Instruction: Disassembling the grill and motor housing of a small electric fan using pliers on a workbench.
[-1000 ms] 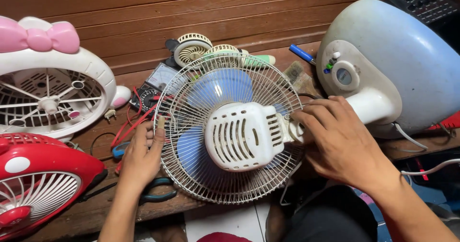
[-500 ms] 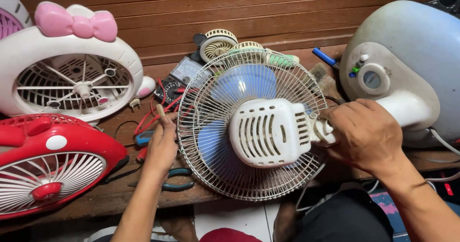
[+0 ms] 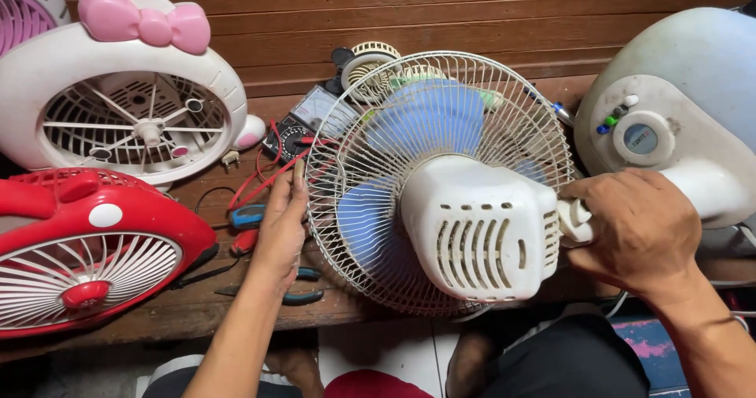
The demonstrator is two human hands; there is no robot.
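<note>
A white desk fan lies face down on the wooden bench, its wire cage (image 3: 354, 170) around blue blades (image 3: 429, 118) and its white slotted motor housing (image 3: 480, 225) facing up. My left hand (image 3: 279, 229) presses flat against the left rim of the cage. My right hand (image 3: 634, 229) grips the white neck of the fan where it joins the motor housing, at the right. The fan's round pale base (image 3: 685, 107) with knobs lies to the right.
A white fan with a pink bow (image 3: 126, 99) and a red fan (image 3: 87, 248) sit at the left. A multimeter (image 3: 303, 126) with red leads, pliers (image 3: 287, 292) and a small round fan (image 3: 370, 67) lie on the bench (image 3: 197, 311). A wooden wall is behind.
The view has shifted and moved closer. The fan head has tilted, with the motor housing lower and nearer. My left hand has slid up the cage's left rim; my right hand keeps its grip.
</note>
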